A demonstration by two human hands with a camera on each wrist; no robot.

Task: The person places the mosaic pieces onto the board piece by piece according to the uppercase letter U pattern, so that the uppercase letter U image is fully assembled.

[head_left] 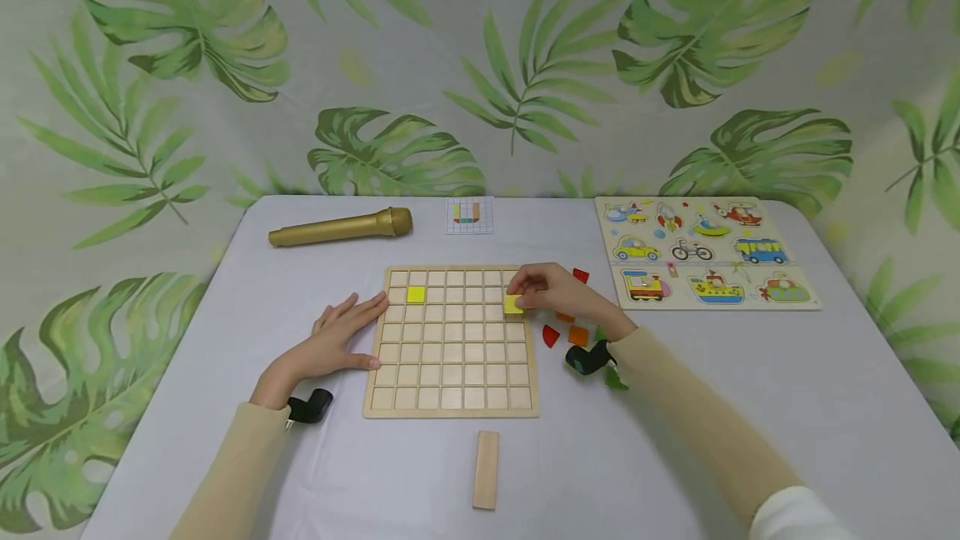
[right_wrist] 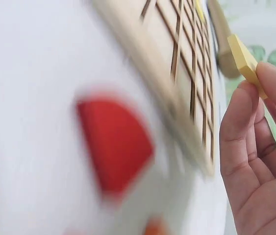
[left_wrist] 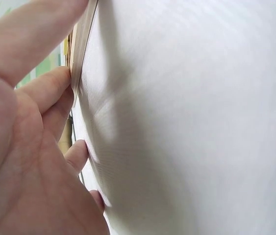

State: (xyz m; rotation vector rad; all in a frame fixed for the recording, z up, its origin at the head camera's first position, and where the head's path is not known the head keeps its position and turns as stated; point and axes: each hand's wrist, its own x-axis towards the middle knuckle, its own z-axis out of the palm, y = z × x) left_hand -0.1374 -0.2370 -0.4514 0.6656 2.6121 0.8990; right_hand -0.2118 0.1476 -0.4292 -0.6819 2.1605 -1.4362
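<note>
A wooden grid board lies flat on the white-covered table. One yellow square tile sits in a cell near its upper left. My left hand rests at the board's left side, fingers straight, with fingertips at the wooden edge in the left wrist view. Over the board's right edge, my right hand pinches a second yellow square tile between thumb and fingertip. Beside the board on the right lie a red quarter-round piece, an orange square and green pieces, partly hidden under the right arm.
A gold microphone lies at the back left, beside a small pattern card. At the back right is a vehicle puzzle board. A plain wooden block lies in front of the grid board.
</note>
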